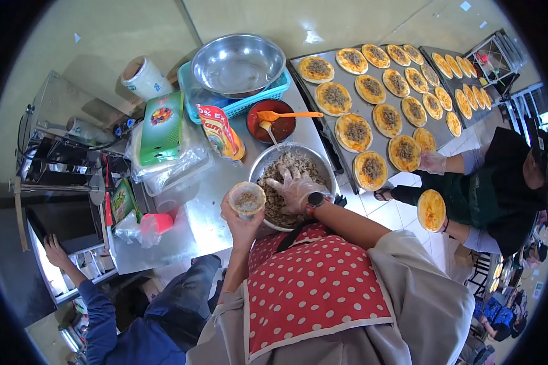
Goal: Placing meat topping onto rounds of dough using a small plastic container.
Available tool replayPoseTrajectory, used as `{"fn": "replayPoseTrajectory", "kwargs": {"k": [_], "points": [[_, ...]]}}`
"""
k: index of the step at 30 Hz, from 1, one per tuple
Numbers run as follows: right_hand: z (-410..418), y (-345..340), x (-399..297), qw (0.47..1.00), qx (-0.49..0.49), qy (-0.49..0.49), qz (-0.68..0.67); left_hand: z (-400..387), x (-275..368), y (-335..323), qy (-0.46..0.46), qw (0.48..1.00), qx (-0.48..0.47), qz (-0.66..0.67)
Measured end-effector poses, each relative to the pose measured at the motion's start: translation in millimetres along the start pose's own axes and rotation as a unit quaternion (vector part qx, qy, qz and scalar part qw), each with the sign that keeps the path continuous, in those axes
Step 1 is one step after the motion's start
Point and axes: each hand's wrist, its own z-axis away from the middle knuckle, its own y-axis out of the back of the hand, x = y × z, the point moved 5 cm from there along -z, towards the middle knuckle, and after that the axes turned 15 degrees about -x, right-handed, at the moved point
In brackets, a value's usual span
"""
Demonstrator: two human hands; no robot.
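Observation:
My left hand (239, 223) is wrapped around a small clear cup (247, 199) with crumbs at its bottom, held by the near left rim of a steel bowl (257, 169). Inside that bowl lies a crumbly brown filling (297, 159) that looks like minced meat. My right hand (297, 188), in a clear plastic glove, rests on the filling with its fingers spread. A light-coloured spoon (269, 131) leans from a dark bowl of red sauce (285, 130) towards the steel bowl. Across the sauce bowl lies an orange spatula (292, 114).
On the right, a metal tray (354, 91) carries several round flatbreads (354, 132) with sauce and filling. A co-worker there holds a sauced flatbread (431, 211). A sauce pouch (220, 132), turquoise basket (237, 109) and large basin (237, 64) stand behind. Another person's hand (55, 251) touches an oven-like appliance.

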Motion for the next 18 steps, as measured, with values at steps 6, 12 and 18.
{"fn": "replayPoseTrajectory", "kwargs": {"k": [6, 12, 18], "points": [[-26, -9, 7, 0.993, -0.001, 0.036, -0.113, 1, -18, -12, 0.019, 1.0, -0.011, 0.006], [-35, -9, 30, 0.99, 0.036, 0.053, -0.122, -5, -5, -15, 0.012, 0.995, -0.014, -0.095], [-23, -10, 53, 0.98, 0.137, 0.091, -0.108, -12, -6, -27, -0.015, 0.99, -0.043, -0.133]]}}
